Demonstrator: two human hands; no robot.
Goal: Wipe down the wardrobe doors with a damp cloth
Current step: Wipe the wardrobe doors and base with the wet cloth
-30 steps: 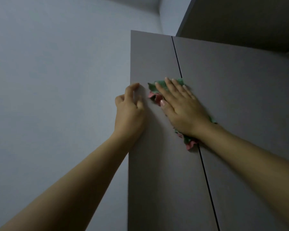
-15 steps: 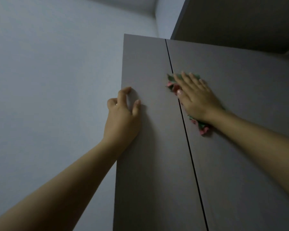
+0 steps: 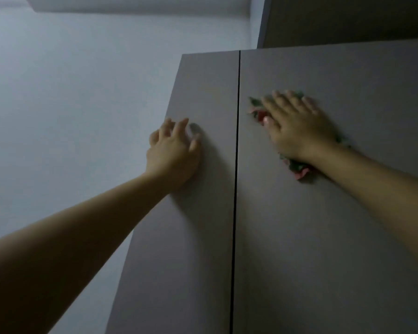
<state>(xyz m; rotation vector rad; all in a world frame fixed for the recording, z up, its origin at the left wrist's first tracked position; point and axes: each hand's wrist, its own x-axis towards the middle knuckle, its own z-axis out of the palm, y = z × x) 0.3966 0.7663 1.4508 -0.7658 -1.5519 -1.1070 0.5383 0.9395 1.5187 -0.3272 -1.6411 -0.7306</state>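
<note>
Two arms of mine reach up from the bottom of the view to the wardrobe. The dark gap (image 3: 237,145) between the doors is my landmark.

My left hand (image 3: 173,150) sits on the left door (image 3: 203,237), a little way left of the gap. Its palm leans on the door and its fingers are bent and spread, with the tips near the door's outer edge. It holds nothing. It has stayed on this door, so I think it is just steadying me.

My right hand (image 3: 297,126) is on the right door (image 3: 336,237), just right of the gap. The fingers are straight and a bit spread, pressing the cloth (image 3: 297,168) flat on the door. The green and pink cloth peeks out past my fingertips and under my wrist.

A second ago the cloth lay across the gap, mostly on the left door. Now it has slid over, and all of it is right of the gap. So I think the wiping is moving on to the right door, up high. Most of that door below my hand looks like it is yet to be wiped, but I cannot tell wet from dry in this dim light.

Far behind, left of the gap, is the pale wall (image 3: 70,92).
</note>
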